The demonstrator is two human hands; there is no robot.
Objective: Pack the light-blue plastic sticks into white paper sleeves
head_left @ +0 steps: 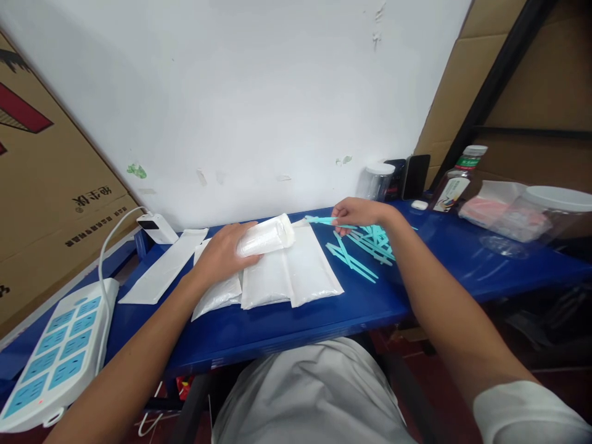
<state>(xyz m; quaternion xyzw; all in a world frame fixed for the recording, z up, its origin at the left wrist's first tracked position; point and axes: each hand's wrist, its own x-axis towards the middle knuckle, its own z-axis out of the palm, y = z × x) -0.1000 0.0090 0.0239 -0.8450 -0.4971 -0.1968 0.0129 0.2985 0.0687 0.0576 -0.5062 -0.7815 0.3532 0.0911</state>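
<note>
My left hand point(230, 251) is closed around a white, partly see-through pouch point(264, 239) whose mouth points right. Beneath and beside it, several white packets point(312, 265) lie side by side on the blue table. My right hand point(352, 216) pinches a thin turquoise plastic stick point(321, 219), its free end pointing left toward the pouch. Just below that hand a loose heap of similar turquoise sticks point(374, 243) is spread on the tabletop, a few of them crossed apart from the rest. What exactly the sticks are, I cannot make out.
A flat white sleeve point(164, 268) lies left, near a white charger point(157, 228) and a power strip point(60, 351). Along the right stand a clear jar point(378, 184), dark phones point(416, 176), a bottle point(456, 185) and a clear tub point(550, 213). A white wall rises behind the blue table point(370, 308).
</note>
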